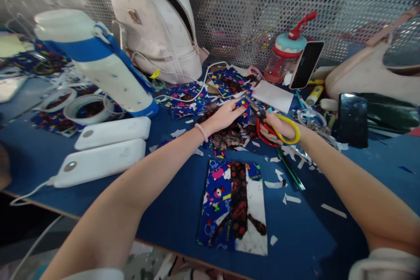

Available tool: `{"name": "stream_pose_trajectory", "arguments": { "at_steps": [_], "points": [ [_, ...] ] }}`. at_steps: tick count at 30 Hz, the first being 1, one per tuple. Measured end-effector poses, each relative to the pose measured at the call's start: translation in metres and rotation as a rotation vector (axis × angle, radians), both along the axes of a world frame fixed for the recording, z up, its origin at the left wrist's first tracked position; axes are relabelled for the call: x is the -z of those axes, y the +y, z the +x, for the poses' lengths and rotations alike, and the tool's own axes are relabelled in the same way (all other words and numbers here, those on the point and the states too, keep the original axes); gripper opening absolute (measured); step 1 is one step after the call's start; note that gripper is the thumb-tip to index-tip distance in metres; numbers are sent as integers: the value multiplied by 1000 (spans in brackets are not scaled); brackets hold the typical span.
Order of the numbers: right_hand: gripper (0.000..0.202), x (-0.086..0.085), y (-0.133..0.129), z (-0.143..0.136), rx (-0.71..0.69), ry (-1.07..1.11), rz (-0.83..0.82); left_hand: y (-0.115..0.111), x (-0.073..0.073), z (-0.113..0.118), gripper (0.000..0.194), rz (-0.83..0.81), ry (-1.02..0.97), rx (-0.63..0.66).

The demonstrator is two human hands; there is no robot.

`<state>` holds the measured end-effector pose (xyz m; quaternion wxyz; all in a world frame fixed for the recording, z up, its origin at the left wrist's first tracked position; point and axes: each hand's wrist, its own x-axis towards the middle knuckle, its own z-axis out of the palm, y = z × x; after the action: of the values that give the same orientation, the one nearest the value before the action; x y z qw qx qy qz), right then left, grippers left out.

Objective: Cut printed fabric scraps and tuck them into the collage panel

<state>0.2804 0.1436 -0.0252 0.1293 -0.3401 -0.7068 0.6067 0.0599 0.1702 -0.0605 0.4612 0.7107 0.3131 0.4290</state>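
Note:
My right hand [278, 127] is closed round scissors [297, 131] with yellow and red handles, their blades pointing up and left. The fingers of my left hand [226, 116] are pressed on a piece of blue patterned fabric [244, 116], right by the blades. Dark brown patterned fabric scraps [229, 138] lie under and beside my left hand. Nearer to me, flat on the blue table [170, 210], is a white card [257, 232] partly covered with blue printed fabric and a dark fabric strip shaped like a trunk with branches.
On the left are a large tilted bottle [108, 70], two white power banks [101, 162] and tape rolls [88, 107]. A backpack [157, 30], a cup with a straw [284, 57] and phones [353, 118] stand behind. White paper scraps and a green pencil [292, 170] lie right.

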Motion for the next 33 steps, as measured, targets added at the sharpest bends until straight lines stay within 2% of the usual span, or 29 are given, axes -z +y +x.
{"name": "stream_pose_trajectory", "arguments": {
  "at_steps": [6,12,17,25,33],
  "points": [
    [80,2,0,4,-35,-24,14,-1,-1,1,45,-11,0,6],
    [78,7,3,10,-2,-40,-11,-3,-2,2,42,-19,0,12],
    [84,1,1,9,-34,-88,-6,-4,-3,2,38,-23,7,2],
    [82,-7,-7,-1,46,-147,-25,-4,-3,1,36,-42,25,4],
    [81,-8,-9,-3,79,-101,-32,-4,-2,0,37,-52,33,-1]
  ]
}}
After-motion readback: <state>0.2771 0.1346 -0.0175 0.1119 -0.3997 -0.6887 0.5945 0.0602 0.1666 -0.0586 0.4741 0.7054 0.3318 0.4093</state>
